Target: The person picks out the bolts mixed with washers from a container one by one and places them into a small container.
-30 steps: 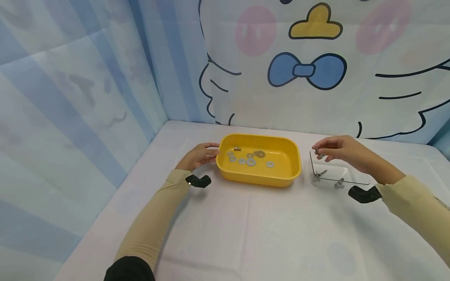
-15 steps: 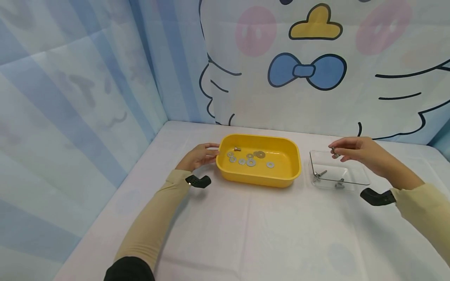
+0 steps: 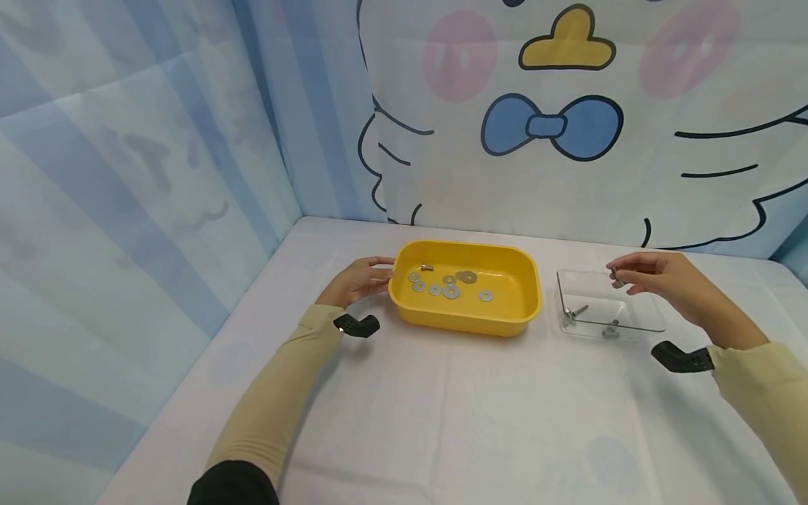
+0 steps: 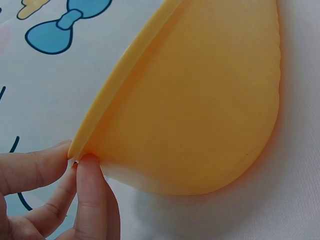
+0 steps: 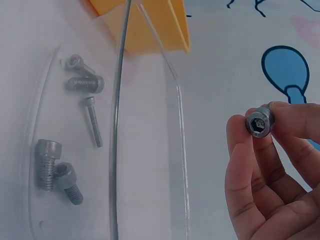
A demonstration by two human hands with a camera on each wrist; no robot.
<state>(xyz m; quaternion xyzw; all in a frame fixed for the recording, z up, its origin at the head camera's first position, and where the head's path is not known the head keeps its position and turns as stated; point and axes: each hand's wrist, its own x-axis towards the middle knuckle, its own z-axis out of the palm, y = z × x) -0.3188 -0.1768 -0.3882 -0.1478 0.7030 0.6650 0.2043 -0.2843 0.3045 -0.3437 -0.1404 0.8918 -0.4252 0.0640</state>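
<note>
My left hand pinches the rim of a yellow plastic tray at its left end. In the left wrist view, thumb and fingers meet on either side of that rim. Between the thumb and fingertips of my right hand is a hex-socket screw, its socket end facing the right wrist camera. That hand is over the back right part of a clear plastic box. Several socket-head screws lie in the box. Inside the tray are several flat washers and one small screw.
The tray and box stand apart, side by side, on a white cloth-covered table. Behind them hangs a printed curtain, with another curtain along the left side.
My right hand, holding the screw, has moved right from the box's left back corner to its back right part. The left hand and tray have stayed in place.
</note>
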